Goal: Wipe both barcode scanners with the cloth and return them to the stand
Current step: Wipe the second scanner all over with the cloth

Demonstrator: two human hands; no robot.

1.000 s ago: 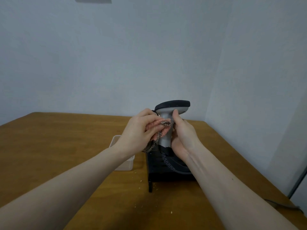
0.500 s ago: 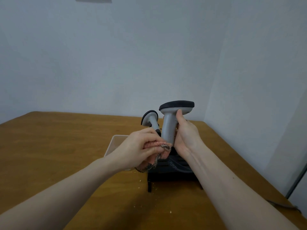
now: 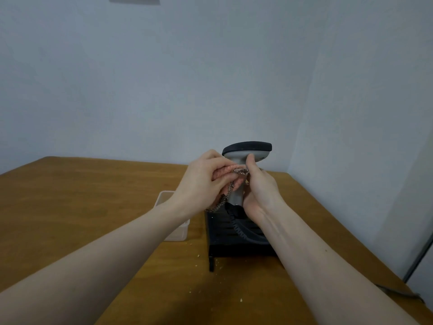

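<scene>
**Cloth on the scanner handle**

I see the right hand (image 3: 259, 191) curled round the grey handle of a scanner (image 3: 246, 152), holding it upright above the black stand (image 3: 234, 240). The left hand (image 3: 206, 181) grips the cloth (image 3: 226, 184) — bunched in its fingers — and presses it against the handle. A clear tub (image 3: 174, 233) sits on the table (image 3: 82, 195) beside the stand.

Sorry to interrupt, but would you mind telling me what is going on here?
A person is cleaning a barcode scanner. The right hand grips its grey handle and holds it upright above the black stand, while the left hand rubs a pinkish cloth against the handle. A clear plastic container sits on the wooden table beside the stand.
</scene>
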